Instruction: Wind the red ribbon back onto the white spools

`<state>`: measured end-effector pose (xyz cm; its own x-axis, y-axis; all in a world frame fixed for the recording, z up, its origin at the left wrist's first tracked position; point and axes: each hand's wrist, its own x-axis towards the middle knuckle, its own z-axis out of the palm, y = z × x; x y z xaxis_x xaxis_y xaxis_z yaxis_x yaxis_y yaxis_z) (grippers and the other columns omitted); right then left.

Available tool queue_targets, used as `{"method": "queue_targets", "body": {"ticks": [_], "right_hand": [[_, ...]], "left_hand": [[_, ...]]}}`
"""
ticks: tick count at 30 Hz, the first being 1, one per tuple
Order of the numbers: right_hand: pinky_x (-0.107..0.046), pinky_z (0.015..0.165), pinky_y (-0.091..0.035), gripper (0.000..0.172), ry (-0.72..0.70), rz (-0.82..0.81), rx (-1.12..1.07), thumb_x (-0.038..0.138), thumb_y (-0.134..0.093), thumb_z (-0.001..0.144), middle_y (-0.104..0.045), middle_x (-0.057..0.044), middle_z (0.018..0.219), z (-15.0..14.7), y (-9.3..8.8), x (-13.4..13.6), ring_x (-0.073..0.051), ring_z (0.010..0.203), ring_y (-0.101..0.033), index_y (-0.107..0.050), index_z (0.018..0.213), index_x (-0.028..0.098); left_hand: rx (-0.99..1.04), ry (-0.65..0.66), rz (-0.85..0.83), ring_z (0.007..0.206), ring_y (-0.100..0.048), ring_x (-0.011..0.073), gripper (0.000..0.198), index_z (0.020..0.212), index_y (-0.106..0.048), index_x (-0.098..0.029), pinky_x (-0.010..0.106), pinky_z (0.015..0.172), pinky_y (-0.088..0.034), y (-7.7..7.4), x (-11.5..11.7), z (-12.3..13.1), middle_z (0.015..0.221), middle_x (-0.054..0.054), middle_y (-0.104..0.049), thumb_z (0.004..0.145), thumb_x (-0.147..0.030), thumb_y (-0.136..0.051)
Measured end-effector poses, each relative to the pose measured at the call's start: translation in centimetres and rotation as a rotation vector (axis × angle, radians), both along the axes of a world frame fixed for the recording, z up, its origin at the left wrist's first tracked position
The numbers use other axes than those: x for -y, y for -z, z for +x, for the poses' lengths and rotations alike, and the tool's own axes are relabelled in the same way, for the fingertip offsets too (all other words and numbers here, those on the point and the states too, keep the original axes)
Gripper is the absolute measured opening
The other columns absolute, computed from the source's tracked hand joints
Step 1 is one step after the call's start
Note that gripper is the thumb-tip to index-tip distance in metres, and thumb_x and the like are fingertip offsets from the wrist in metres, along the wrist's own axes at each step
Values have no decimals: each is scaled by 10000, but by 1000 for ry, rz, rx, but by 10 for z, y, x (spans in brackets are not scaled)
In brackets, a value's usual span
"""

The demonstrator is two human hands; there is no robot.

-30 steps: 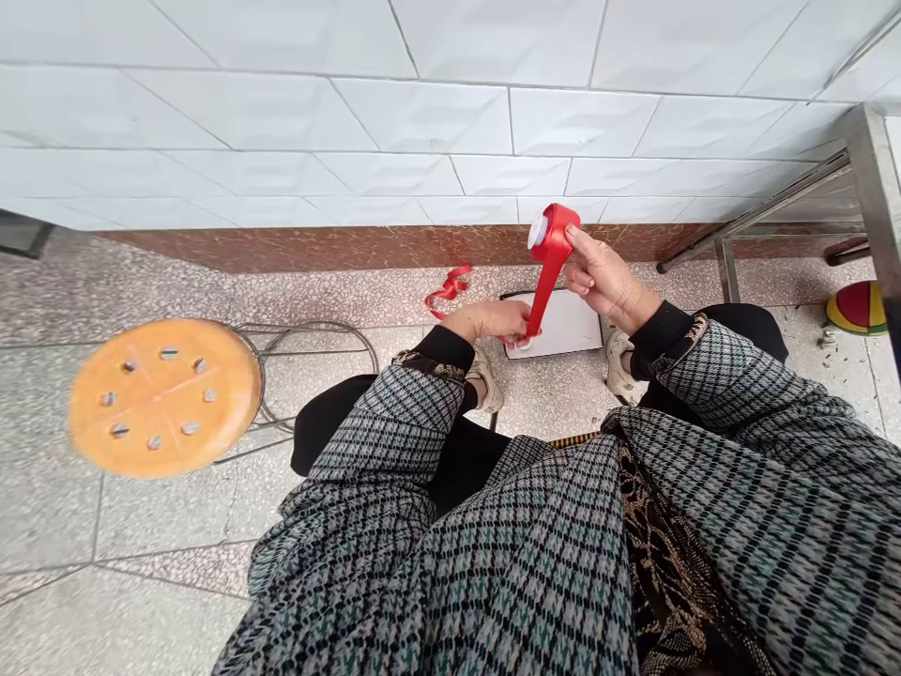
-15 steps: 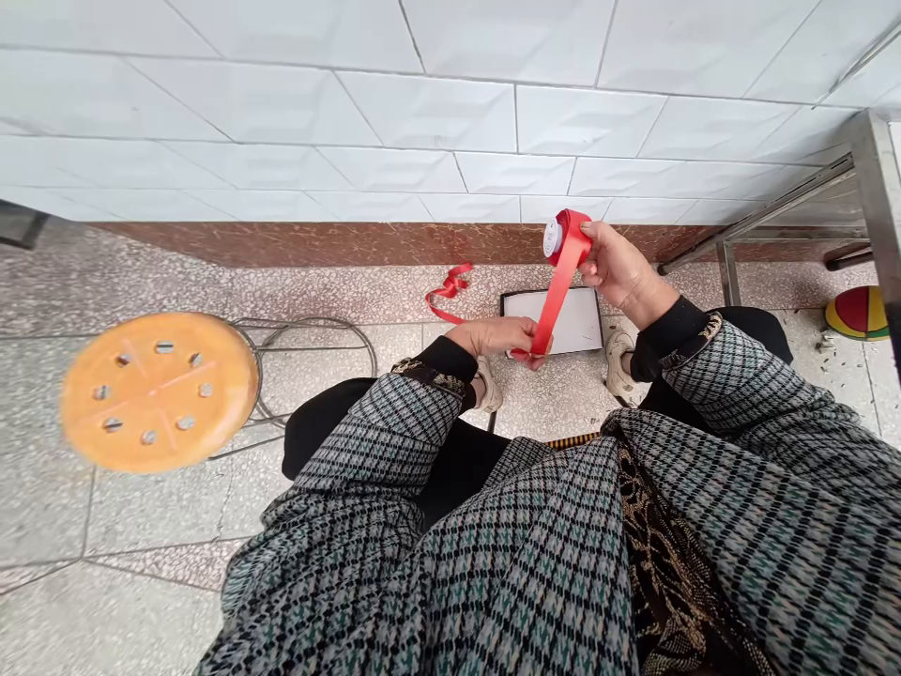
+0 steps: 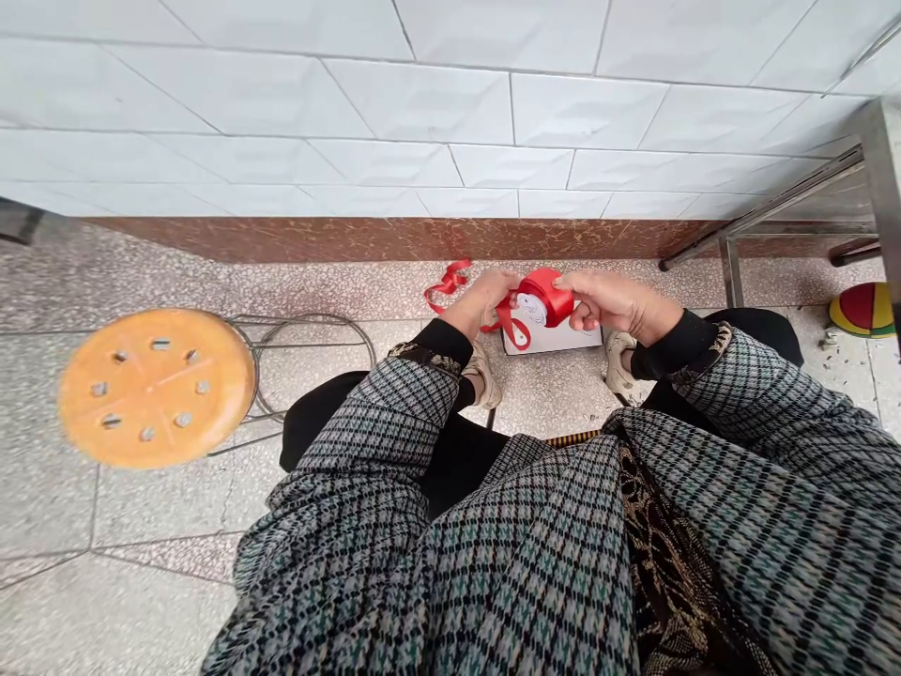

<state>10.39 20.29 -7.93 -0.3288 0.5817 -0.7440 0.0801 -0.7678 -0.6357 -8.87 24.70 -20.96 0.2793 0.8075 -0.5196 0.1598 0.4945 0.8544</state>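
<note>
A roll of red ribbon (image 3: 558, 302) with a white label on its end is between my two hands, above a white rectangular tray (image 3: 563, 340) with a dark rim. My right hand (image 3: 623, 302) grips the roll from the right, thumb on top and fingers curled at its side. My left hand (image 3: 485, 299) is closed on the ribbon at the roll's left edge; its fingertips are partly hidden. A loose loop of ribbon (image 3: 519, 336) hangs below it. More ribbon (image 3: 450, 279) lies curled on the floor beyond my left hand.
An orange round stool (image 3: 159, 390) with holes in its seat and wire legs stands at left. The tiled wall (image 3: 479, 108) rises ahead. A metal frame (image 3: 767, 202) and a multicoloured ball (image 3: 864, 310) are at right. My shoes (image 3: 482, 376) flank the tray.
My right hand has lowered the roll towards my left hand, and my left hand has moved up and left to meet it. The ribbon stretched between them is now a short, slack loop.
</note>
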Motion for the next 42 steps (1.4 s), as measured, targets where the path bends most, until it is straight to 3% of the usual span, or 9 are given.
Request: {"method": "queue_targets", "body": {"ticks": [3,11,15,19,24,30,33,37,42], "right_hand": [[-195,367,-326,196,-66,7,73,305,-661,1008,-722,-62,687,-4,1,6,-137,489,-634,-644,858,181],[-192,423,-375,210,-122,36,218,299,-638,1053,-778,-67,820,-2,25,4,-136,549,-702,-660,886,172],[-183,422,-378,179,-92,31,206,265,-704,1012,-767,-61,774,-7,36,3,-146,565,-719,-644,869,177],[-187,393,-350,209,-45,36,212,218,-755,964,-725,-55,678,-14,46,2,-159,529,-699,-619,808,190],[-195,406,-364,193,55,-9,202,148,-753,936,-715,-57,664,-21,54,1,-152,516,-679,-620,801,183],[-209,624,-557,211,310,-160,7,65,-559,982,-693,-52,694,-27,56,-3,-131,652,-683,-638,818,170],[-282,737,-617,182,384,-174,-48,218,-575,1039,-681,-44,738,-26,59,-5,-151,696,-668,-642,872,191],[-349,778,-633,182,432,-95,-46,401,-652,1050,-710,-34,862,-24,62,-5,-174,773,-683,-647,992,228],[-400,830,-613,230,439,-24,-1,436,-640,1060,-711,-28,893,-17,58,-11,-164,765,-658,-633,983,219]], "left_hand": [[-57,-23,-32,475,-452,99,329,553,-514,-185,260,533,-359,-14,-8,-2,513,7,-508,835,-192,-683],[-51,223,103,502,-483,90,286,587,-624,-153,256,588,-362,-49,-18,-18,543,10,-574,865,-188,-682],[-77,231,252,527,-489,98,293,603,-611,-166,268,604,-384,-48,-5,-8,606,12,-612,884,-242,-647],[-253,187,422,596,-503,130,238,639,-631,-172,301,677,-415,-46,11,6,631,3,-602,873,-218,-629],[-353,286,538,706,-547,168,161,734,-669,-182,322,767,-423,-48,23,13,722,14,-649,889,-185,-626],[-489,415,758,834,-594,234,141,853,-657,-191,361,812,-422,-44,26,10,880,71,-680,938,-143,-557],[-511,518,896,886,-620,255,136,881,-664,-189,388,878,-439,-41,26,9,901,82,-685,935,-122,-558],[-527,635,1079,901,-636,249,208,877,-674,-186,421,974,-448,-38,32,10,869,78,-686,933,-57,-521],[-522,590,1095,905,-638,255,197,889,-675,-178,425,942,-475,-37,40,11,904,106,-701,949,-90,-510]]}}
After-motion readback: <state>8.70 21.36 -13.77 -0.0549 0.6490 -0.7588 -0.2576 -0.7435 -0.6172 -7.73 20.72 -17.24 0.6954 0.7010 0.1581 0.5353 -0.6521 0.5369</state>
